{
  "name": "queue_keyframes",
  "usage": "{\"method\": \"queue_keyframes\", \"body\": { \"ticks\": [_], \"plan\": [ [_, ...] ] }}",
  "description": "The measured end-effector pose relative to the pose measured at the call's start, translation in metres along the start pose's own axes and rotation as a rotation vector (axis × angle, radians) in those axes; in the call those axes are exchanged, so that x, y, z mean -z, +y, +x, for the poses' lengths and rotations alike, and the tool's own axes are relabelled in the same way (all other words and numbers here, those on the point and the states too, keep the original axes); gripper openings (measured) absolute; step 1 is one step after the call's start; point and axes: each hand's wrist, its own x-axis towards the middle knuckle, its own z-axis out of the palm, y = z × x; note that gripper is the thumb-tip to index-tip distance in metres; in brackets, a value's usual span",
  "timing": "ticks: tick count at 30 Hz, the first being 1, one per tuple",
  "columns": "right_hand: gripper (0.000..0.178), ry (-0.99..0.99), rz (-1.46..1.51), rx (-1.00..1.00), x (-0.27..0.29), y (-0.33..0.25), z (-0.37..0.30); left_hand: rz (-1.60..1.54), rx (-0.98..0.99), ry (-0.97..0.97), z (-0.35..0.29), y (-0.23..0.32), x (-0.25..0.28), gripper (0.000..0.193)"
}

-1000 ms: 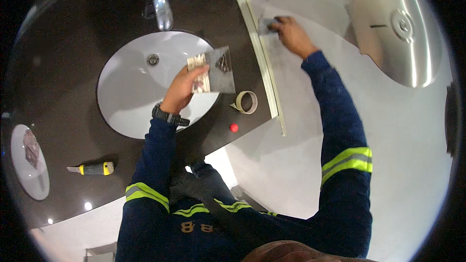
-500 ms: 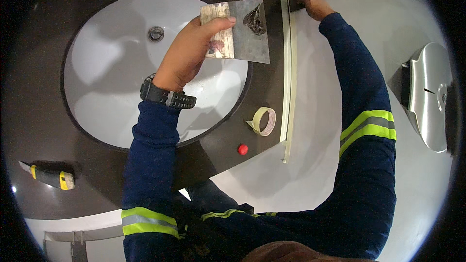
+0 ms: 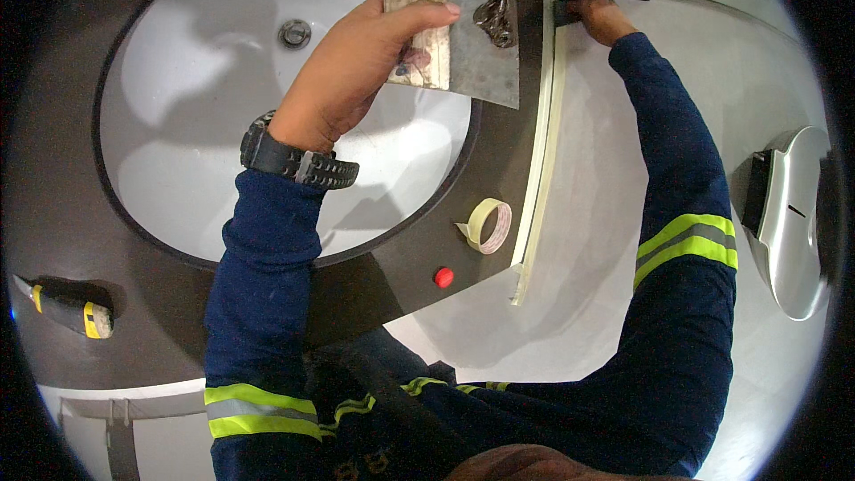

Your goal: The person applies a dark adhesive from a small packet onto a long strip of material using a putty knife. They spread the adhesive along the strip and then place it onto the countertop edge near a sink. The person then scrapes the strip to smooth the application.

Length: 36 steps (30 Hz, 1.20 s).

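The left hand (image 3: 343, 80) has its grip closed on a flat metal scraper (image 3: 454, 31) with a dark blob of putty (image 3: 496, 16), held over the white sink (image 3: 178, 151). The right hand (image 3: 601, 16) presses on the pale strip (image 3: 539, 178) at the tabletop (image 3: 53, 178) edge; its grip I cannot tell. A tape roll (image 3: 488, 224) lies nearby

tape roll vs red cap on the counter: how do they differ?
The tape roll is a pale cream open ring; the red cap is a solid, bright red disc. The tape roll is clearly the larger of the two. A loose end sticks out from the tape roll, while the red cap is plain and round. Both lie on the dark counter, between the white basin and the counter's edge, untouched by either hand.
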Motion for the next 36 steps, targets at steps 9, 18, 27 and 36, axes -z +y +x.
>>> {"method": "queue_keyframes", "body": {
  "ticks": [9, 18, 27, 36],
  "plan": [
    [0.027, 0.021, -0.036, -0.061, 0.008, -0.012, 0.0, -0.032, 0.016, -0.009, 0.001, 0.002, 0.001, 0.042],
    [0.028, -0.144, -0.035, -0.112, 0.05, -0.036, 0.011, -0.107, -0.009, -0.019, -0.001, 0.003, -0.004, 0.035],
    [0.023, -0.209, -0.256, -0.128, 0.059, -0.045, 0.007, -0.027, 0.099, -0.074, 0.001, 0.009, 0.0, 0.032],
    [0.038, -0.053, -0.003, -0.062, 0.078, -0.028, -0.008, 0.243, 0.094, -0.092, -0.002, 0.017, 0.002, 0.049]
  ]
}}
